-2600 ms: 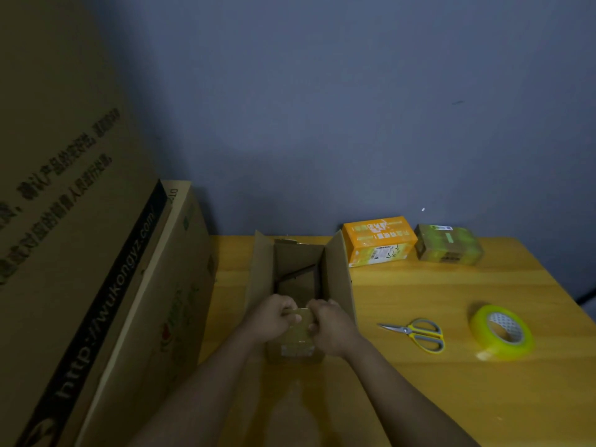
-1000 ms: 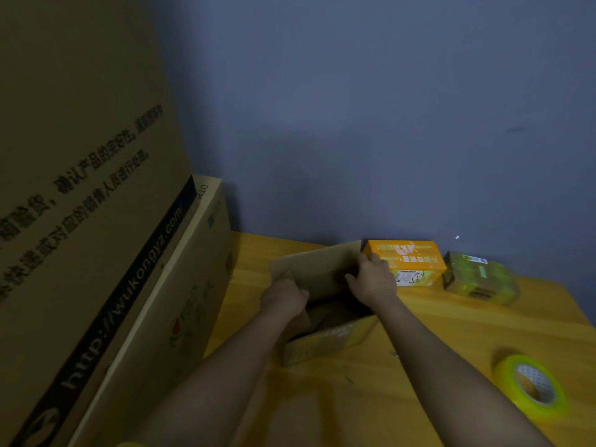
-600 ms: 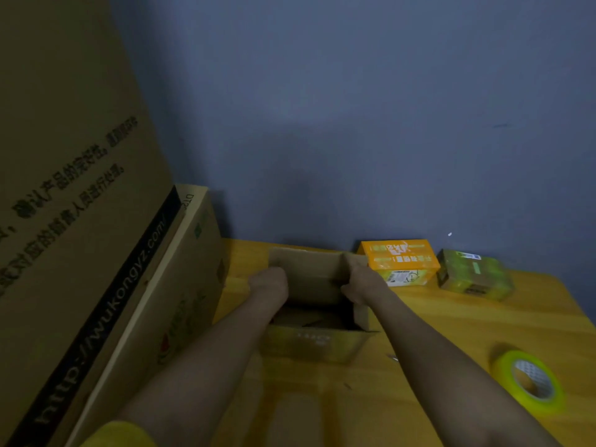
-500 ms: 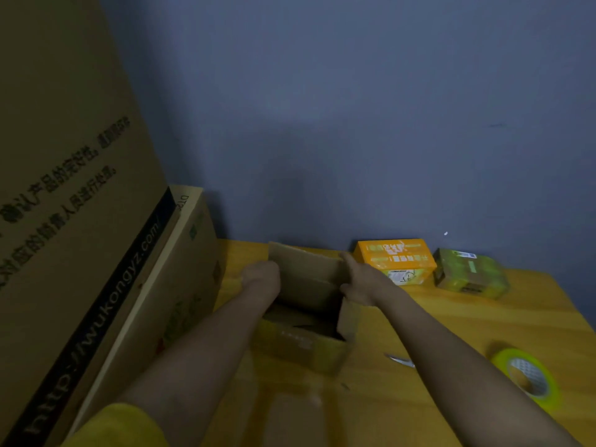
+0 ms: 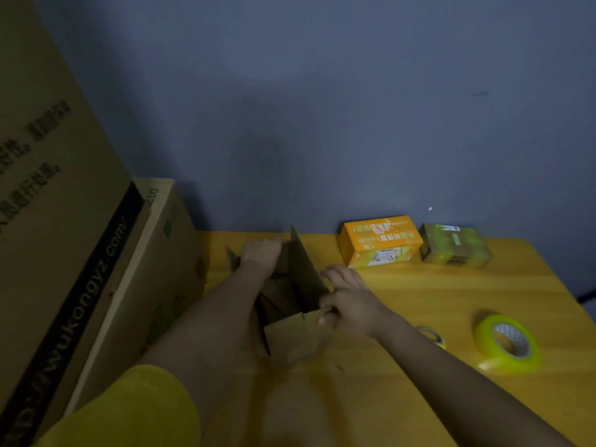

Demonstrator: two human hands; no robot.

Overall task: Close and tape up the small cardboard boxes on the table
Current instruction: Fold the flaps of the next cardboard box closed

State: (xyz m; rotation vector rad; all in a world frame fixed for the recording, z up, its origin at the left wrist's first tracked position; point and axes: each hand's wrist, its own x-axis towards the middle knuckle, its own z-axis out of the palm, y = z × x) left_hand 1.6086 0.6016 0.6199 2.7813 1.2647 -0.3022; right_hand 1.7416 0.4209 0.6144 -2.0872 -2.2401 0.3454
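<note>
On the yellow counter (image 5: 419, 301), beside large cartons (image 5: 96, 269), an open cardboard box (image 5: 290, 330) is held by its flaps: the far flap is gripped by the left hand (image 5: 261, 253), the right-side flap pinched by the right hand (image 5: 348, 304). A tape roll (image 5: 508, 345) lies nearby.

Three small boxes sit on the table: one open brown box (image 5: 290, 304), one orange box (image 5: 380, 241), one green box (image 5: 454, 245). Two large cartons (image 5: 48, 237) stand left. One tape roll (image 5: 508, 345) lies right, beside one pair of scissors (image 5: 432, 335).
</note>
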